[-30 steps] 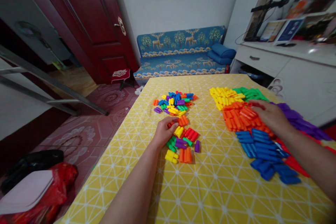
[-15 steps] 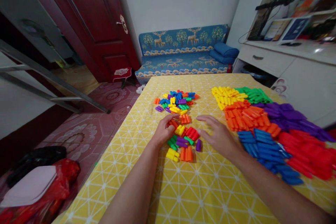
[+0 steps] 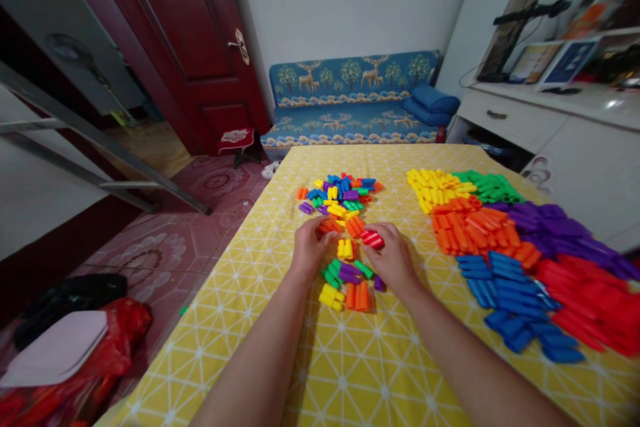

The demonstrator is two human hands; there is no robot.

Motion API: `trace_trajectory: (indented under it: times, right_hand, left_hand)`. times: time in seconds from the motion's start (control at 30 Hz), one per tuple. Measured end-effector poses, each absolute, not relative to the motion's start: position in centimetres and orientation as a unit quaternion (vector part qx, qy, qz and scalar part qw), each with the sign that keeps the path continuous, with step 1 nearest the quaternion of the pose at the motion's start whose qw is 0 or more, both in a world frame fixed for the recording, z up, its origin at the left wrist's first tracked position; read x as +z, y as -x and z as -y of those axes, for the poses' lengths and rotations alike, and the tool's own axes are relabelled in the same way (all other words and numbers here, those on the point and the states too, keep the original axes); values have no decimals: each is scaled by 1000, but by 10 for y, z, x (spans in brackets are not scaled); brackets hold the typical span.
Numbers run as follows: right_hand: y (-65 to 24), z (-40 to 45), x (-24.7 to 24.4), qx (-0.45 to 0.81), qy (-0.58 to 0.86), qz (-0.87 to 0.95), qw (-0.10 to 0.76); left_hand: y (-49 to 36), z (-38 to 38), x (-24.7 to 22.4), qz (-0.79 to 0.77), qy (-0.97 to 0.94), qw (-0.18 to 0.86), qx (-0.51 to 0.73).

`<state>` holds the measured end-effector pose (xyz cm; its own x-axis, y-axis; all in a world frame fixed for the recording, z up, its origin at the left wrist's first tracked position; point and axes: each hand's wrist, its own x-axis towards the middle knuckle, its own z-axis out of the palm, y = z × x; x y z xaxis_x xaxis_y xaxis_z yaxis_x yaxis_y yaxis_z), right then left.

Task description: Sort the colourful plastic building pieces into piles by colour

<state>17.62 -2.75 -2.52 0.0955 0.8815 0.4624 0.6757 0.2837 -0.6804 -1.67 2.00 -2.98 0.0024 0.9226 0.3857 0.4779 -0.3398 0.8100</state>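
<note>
My left hand (image 3: pixel 309 245) is closed on an orange plastic block (image 3: pixel 330 227) made of joined tubes, its fingertips partly hiding it. Between the thumb and fingers of my right hand (image 3: pixel 394 260) is a red ribbed plastic block (image 3: pixel 372 239). Another orange block (image 3: pixel 355 226) lies between the two hands. Just below sit a yellow block (image 3: pixel 345 249), a purple block (image 3: pixel 349 273), green pieces (image 3: pixel 331 273) and a front orange block (image 3: pixel 358 297). A small purple piece (image 3: pixel 380 283) rests under my right hand.
Beyond the hands is a mixed-colour heap (image 3: pixel 340 192). Sorted piles line the right side: yellow (image 3: pixel 435 188), green (image 3: pixel 493 187), orange (image 3: pixel 477 228), purple (image 3: pixel 555 230), blue (image 3: pixel 517 290) and red (image 3: pixel 590 297). A patterned cloth covers the table (image 3: pixel 250 340); a blue sofa (image 3: pixel 345 117) stands behind.
My right hand has moved left and inward and picked up the red block. My left fingers have closed on the orange block. The view has shifted slightly.
</note>
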Motion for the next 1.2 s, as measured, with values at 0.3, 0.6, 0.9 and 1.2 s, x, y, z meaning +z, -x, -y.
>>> trace_trajectory:
  times: [0.3,0.6,0.9,1.2]
  right_hand:
    - [-181,23,-11,26,563,713,418]
    - [-171,5,-7,19,600,768,222]
    - [-179,10,-17,83,618,647,439]
    - [-166,25,-5,231,479,635,560]
  left_hand:
    - [10,-17,-24,-488,-601,346,530]
    - [17,-5,-9,-342,-526,555,546]
    - [9,-5,-10,-378,-540,568,493]
    - [2,-10,-20,-378,-529,528,547]
